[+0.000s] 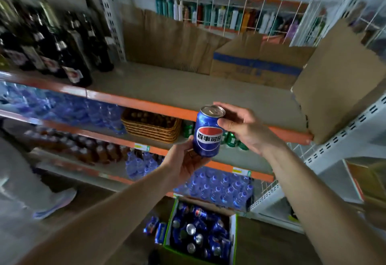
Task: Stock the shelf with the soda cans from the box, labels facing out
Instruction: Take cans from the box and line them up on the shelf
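Hands meet on 1 blue soda can (pixel 207 132), held upright just in front of the orange edge of the shelf (pixel 158 85). Under the can, the left hand (pixel 186 160) cups its base, fingers curled behind it and thumb at its lower left side. Above that, the right hand (pixel 240 125) pinches the can's top rim, thumb on the near side and fingers round the back. The can's red, white and blue label faces the camera. Far below the can, on the floor, the green-edged box (pixel 201 233) stands open with many more blue cans lying jumbled inside; 2 more lie on the floor just left of the box. Left of the can, at the shelf's far end, stand dark bottles (pixel 62 41). Behind the can, at the back right of the shelf, sits a brown carton with a blue stripe (pixel 254 66).
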